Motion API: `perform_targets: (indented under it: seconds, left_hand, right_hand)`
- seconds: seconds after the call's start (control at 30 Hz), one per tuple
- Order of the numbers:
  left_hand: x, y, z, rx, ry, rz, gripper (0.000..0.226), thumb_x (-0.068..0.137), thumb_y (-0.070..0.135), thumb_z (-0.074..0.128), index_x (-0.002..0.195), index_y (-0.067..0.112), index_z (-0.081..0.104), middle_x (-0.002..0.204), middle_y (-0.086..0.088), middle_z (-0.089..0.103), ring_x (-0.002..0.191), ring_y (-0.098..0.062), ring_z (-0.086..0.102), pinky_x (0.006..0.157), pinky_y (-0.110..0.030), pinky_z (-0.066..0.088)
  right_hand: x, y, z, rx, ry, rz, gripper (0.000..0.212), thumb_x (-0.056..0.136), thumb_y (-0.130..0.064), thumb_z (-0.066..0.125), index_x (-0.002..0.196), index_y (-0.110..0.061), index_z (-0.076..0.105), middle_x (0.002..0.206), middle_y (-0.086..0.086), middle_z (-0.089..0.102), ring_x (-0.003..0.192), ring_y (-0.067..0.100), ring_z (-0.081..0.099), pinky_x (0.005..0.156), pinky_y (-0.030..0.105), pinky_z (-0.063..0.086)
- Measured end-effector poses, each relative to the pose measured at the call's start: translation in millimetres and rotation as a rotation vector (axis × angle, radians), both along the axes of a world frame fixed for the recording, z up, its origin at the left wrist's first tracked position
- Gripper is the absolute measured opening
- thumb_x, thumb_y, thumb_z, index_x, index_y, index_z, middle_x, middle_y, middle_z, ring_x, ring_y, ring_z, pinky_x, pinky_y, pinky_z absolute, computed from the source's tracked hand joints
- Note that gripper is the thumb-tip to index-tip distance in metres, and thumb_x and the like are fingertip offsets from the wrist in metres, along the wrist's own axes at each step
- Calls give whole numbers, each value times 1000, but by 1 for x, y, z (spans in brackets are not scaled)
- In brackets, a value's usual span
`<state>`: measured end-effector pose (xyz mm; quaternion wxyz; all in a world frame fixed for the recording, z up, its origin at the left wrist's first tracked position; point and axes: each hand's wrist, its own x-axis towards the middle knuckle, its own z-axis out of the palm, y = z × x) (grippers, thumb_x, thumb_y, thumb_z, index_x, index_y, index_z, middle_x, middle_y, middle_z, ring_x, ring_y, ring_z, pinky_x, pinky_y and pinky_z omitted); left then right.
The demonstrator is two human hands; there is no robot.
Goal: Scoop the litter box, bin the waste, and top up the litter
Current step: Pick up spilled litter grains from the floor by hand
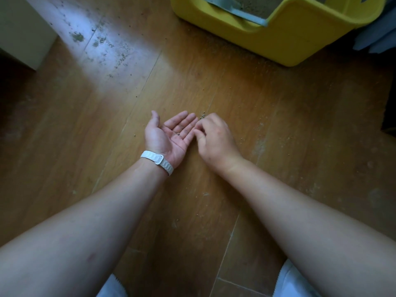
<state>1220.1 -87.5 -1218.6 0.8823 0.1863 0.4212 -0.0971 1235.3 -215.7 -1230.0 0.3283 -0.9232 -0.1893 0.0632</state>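
A yellow litter box stands on the wooden floor at the top right, with sandy litter and a grey scoop inside. My left hand lies palm up on the floor with a few litter grains in its cupped palm and a white band on the wrist. My right hand is right beside it, fingers curled and pinched at the left fingertips. What the pinch holds is too small to tell. A small clump of spilled grains lies just beyond the fingertips.
Loose litter grains and dust are scattered over the floor around the box and to the right of my hands. A pale cabinet corner stands at the top left. Blue fabric lies right of the box. My white-clad knees show at the bottom.
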Motion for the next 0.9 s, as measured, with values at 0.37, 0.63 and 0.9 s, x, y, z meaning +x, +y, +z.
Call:
perform_targets:
  seconds: [0.37,0.63,0.9]
  left_hand:
    - [-12,-1,4,-32,4,-19,73,99,56,28,116,-9,59,114,-27,66,104,-37,67,92,-43,53]
    - [-12,3,5,-13,25,-21,72,99,55,26,118,-6,59,113,-23,68,108,-35,65,97,-41,50]
    - [-14,-10,3,-58,48,-29,72,99,56,27,113,-6,61,112,-23,68,111,-35,64,102,-42,47]
  right_hand:
    - [12,-7,13,123,21,-88,15,82,-14,67,92,-7,76,88,9,64,77,15,59,71,23,47]
    - [47,-56,-15,-151,82,-125,32,89,-30,69,114,-10,72,98,7,62,89,19,56,79,20,38]
    - [63,-45,-28,-126,-3,83,38,83,-29,74,113,-6,71,91,10,62,84,25,60,79,24,41]
